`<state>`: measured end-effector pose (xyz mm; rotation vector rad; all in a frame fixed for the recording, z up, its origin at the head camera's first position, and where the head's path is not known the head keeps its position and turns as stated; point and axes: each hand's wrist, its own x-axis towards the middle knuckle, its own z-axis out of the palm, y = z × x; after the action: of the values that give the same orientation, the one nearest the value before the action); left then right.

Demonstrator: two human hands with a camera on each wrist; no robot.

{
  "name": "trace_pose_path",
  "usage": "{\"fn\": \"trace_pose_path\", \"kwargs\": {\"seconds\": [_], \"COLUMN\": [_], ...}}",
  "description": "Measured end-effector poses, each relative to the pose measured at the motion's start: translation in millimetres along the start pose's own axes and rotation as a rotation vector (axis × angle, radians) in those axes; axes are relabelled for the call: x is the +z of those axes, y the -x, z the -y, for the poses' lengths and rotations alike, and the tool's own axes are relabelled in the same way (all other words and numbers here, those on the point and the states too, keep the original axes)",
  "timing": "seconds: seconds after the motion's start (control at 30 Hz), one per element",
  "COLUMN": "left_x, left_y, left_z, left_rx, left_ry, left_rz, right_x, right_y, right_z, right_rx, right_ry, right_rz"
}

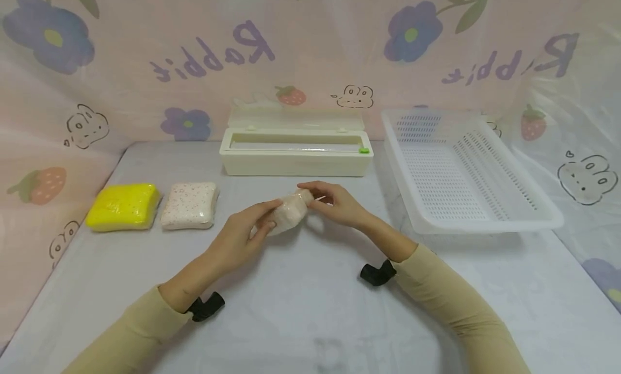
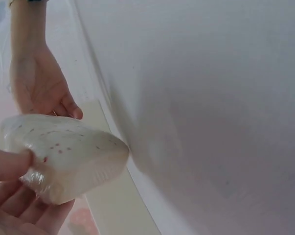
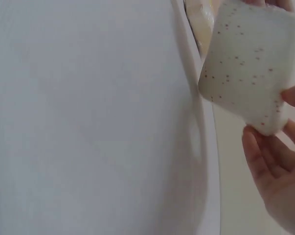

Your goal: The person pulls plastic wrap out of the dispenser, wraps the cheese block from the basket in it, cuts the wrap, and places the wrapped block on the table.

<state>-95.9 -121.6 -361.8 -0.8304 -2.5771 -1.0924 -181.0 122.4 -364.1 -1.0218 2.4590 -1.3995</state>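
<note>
A white block with red specks, covered in shiny clear film, is held tilted above the table in front of the dispenser. My left hand grips its near left side, thumb on one face and fingers behind, as the left wrist view shows. At the opposite end, my right hand pinches the block's corner or the film there, with its fingertips at the edge. The block's speckled face fills the upper right of the right wrist view. What the block is made of cannot be told.
On the left lie a wrapped yellow block and a wrapped white speckled block. Behind the hands stands a cream film dispenser, lid up, with a green slider. A white slotted basket is at the right.
</note>
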Motion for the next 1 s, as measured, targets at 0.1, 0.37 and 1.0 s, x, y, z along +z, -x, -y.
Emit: {"fn": "trace_pose_path", "kwargs": {"seconds": [0.1,0.37,1.0], "left_x": [-2.3,-7.9,-14.8], "left_y": [-0.4,0.0,-4.7], "left_z": [2.7,5.3,13.8], "left_rx": [-0.037,-0.297,-0.699], "left_ry": [0.074,0.316,0.227], "left_rz": [-0.056,-0.101,-0.163], "right_x": [2.5,12.8,34.9], "right_y": [-1.2,-3.7,-9.5], "right_z": [4.3,16.0,29.1], "right_rx": [0.056,0.243,0.332], "right_ry": [-0.05,-0.305,-0.489], "right_rz": [-0.062,-0.172,-0.111]}}
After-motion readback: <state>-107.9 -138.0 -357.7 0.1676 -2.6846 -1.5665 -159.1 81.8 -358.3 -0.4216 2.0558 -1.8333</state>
